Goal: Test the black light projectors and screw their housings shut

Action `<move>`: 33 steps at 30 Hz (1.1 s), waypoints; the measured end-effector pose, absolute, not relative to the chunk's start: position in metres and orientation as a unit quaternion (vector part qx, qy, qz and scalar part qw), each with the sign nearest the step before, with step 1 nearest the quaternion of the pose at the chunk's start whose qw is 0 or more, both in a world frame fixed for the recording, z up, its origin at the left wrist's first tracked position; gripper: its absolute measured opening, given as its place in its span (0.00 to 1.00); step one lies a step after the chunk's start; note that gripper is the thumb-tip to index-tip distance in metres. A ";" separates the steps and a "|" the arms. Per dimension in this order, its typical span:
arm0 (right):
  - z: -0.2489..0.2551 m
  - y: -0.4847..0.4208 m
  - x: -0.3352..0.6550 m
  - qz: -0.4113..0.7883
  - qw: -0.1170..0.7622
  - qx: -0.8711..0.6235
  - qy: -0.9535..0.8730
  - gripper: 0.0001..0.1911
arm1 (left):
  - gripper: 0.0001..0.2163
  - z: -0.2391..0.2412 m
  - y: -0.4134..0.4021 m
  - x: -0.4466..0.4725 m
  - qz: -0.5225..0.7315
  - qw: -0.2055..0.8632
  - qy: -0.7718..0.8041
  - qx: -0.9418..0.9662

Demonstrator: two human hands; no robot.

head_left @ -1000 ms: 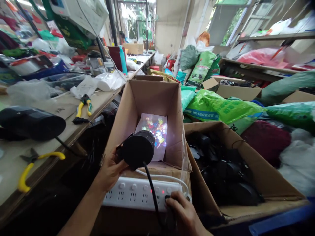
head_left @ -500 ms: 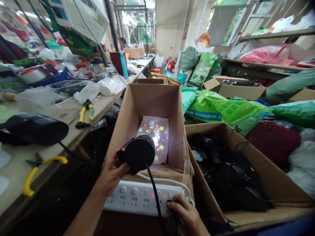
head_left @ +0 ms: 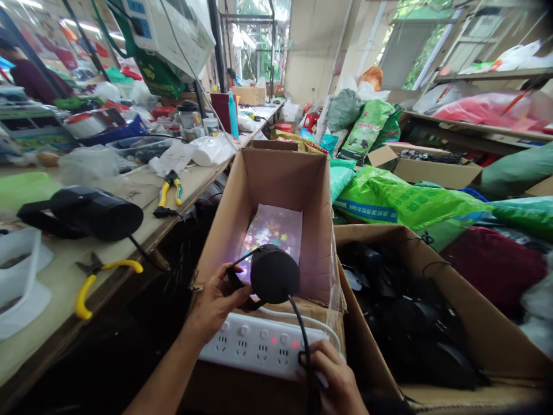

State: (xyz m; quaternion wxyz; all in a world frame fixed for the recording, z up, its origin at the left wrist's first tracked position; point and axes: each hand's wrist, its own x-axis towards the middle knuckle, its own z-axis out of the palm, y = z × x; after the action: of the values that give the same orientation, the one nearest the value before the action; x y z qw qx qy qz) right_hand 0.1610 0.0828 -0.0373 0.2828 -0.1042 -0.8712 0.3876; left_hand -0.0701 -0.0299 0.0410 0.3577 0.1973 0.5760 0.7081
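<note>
My left hand (head_left: 219,301) is closed around the bracket of a black round projector lamp (head_left: 275,275), holding it over the near end of an open cardboard box (head_left: 285,173). Coloured light spots fall on a sheet of paper (head_left: 290,226) inside the box and onto its left wall. A black cord runs down from the lamp's back. At the right end of a white power strip (head_left: 251,350), my right hand (head_left: 332,372) grips a black plug (head_left: 302,358), mostly hidden by the fingers. Two red lights glow on the strip.
On the left workbench lie another black lamp (head_left: 97,212), yellow-handled cutters (head_left: 93,282) and yellow-green pliers (head_left: 168,191). To the right, a cardboard box (head_left: 488,323) contains several black lamps. Green sacks (head_left: 406,196) are piled behind it. The bench edge runs along my left side.
My left hand has shifted the lamp rightward over the box and turned it. The light pattern has slid left across the paper to the box wall. My right hand stays at the strip.
</note>
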 end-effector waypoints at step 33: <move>0.040 0.122 0.177 0.700 0.199 -0.089 -0.680 0.43 | 0.34 0.093 -0.053 -0.024 0.457 0.359 0.685 0.440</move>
State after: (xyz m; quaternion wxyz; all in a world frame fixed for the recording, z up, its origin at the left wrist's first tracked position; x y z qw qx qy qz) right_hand 0.1766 0.1221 0.0404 0.1995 -0.0886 -0.6802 0.6998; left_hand -0.0237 -0.0531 0.0928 0.3591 0.4402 0.6846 0.4567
